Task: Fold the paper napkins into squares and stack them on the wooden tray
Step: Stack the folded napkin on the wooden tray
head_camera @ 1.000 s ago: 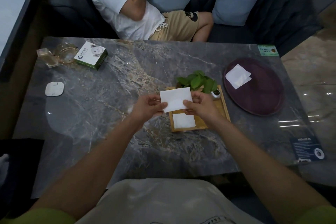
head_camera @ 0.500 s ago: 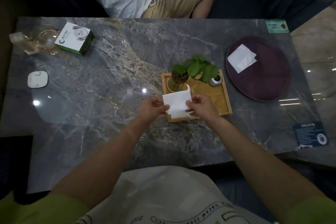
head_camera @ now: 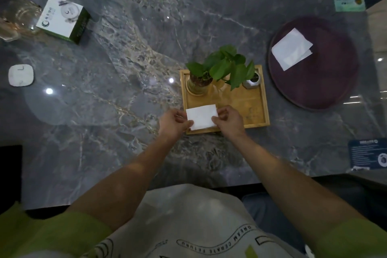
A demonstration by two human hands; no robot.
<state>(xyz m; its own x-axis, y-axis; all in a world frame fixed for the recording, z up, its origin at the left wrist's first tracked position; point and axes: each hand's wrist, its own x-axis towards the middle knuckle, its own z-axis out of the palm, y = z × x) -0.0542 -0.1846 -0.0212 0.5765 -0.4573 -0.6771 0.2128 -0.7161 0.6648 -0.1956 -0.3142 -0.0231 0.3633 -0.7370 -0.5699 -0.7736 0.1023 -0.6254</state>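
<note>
A folded napkin [head_camera: 201, 116] is pinched at its side edges by the left hand [head_camera: 173, 123] and the right hand [head_camera: 229, 120] over the near-left corner of the wooden tray [head_camera: 240, 98], perhaps resting there.

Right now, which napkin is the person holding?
The folded napkin over the wooden tray, pinched by left hand and right hand; the other napkin lies on the purple tray.

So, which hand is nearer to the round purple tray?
The right hand. It pinches the right edge of the folded napkin, left of the purple tray and closer to the person. The left hand pinches the napkin's left edge, farther from the tray.
</note>
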